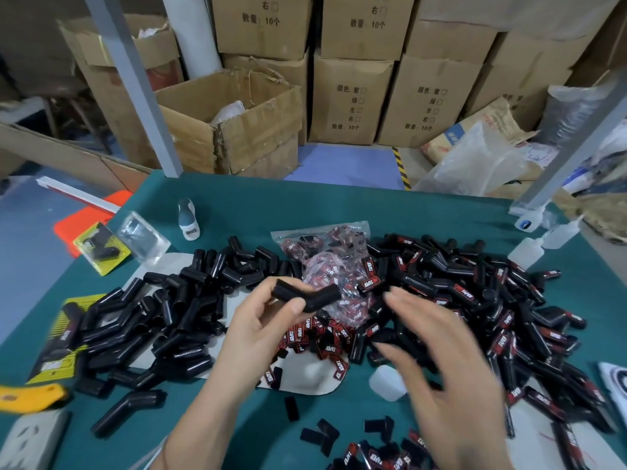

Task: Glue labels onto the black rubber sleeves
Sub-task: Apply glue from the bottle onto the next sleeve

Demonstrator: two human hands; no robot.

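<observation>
Up close, the left hand (268, 320) held one bent black sleeve (307, 295), its grip pinching the middle bend. The sleeve looked light, rubbery and a bit bendy, so the bend seemed a good place to hold it. The right hand (441, 361) hung near it, blurry, fingers spread and holding nothing. Under both lay loose red labels (325, 344). Plain sleeves (163, 313) were heaped to the left, labelled sleeves (502, 300) to the right. Small glue bottles (529, 249) stood on the green surface (339, 205). Cardboard boxes (349, 100) were stacked behind.
</observation>
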